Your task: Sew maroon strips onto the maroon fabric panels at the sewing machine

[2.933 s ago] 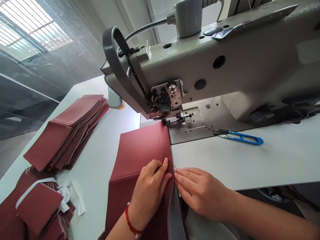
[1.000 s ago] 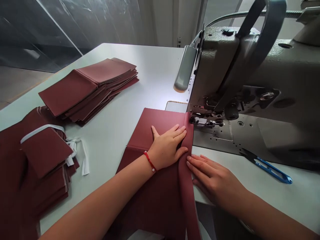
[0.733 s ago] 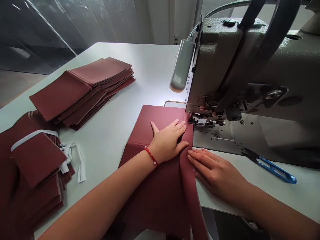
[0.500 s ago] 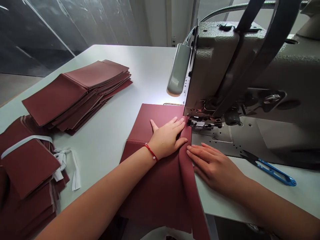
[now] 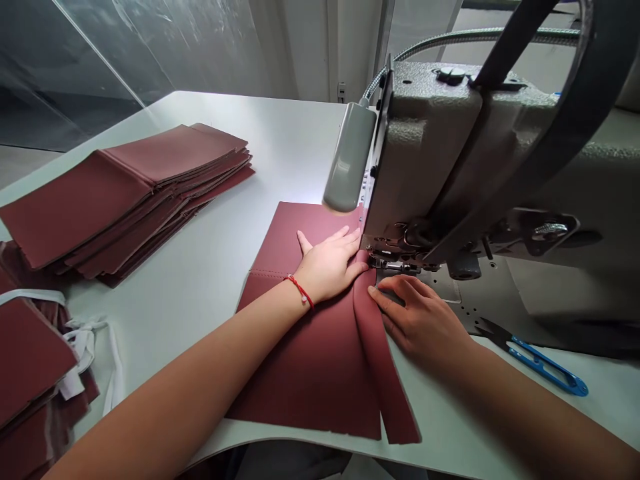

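Observation:
A dark red leatherette piece [image 5: 305, 360] lies flat on the white table, its folded right edge running up to the presser foot [image 5: 395, 265] of the grey sewing machine [image 5: 450, 160]. My left hand [image 5: 327, 263], with a red cord on the wrist, lies flat on the piece, fingers stretched toward the foot. My right hand [image 5: 423, 320] rests on the machine bed just right of the folded edge, its fingertips pressing against the fold close to the foot.
A stack of folded dark red pieces [image 5: 125, 193] sits at the back left. Another pile tied with white strap [image 5: 35, 340] is at the near left. Blue thread snips [image 5: 537, 363] lie on the right. The machine lamp [image 5: 347, 160] hangs above the piece.
The red piece has moved away from me under the machine head. Both hands have slid forward with it, and its near end now lies on the table.

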`<state>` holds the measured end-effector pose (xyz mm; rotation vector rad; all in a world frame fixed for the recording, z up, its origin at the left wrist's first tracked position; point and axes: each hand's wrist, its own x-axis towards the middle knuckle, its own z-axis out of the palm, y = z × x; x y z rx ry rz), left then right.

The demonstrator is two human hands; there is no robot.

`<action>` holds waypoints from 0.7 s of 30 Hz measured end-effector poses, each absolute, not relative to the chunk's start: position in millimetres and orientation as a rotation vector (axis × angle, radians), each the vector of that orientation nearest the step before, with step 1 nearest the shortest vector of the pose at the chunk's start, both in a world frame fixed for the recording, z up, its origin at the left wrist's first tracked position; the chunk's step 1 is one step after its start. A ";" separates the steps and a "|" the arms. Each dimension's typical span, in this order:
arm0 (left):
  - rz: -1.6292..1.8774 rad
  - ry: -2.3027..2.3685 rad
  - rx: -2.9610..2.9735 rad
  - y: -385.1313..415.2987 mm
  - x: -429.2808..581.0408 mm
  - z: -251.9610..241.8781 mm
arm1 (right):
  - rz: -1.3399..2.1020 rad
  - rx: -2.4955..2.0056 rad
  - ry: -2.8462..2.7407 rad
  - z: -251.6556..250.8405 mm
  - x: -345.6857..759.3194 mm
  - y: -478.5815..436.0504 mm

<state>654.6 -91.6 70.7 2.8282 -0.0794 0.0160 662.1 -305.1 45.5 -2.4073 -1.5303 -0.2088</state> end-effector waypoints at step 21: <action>0.154 -0.304 2.986 -93.7 656.3 80.7 | -0.359 -2.522 -1.411 51.2 653.9 -300.3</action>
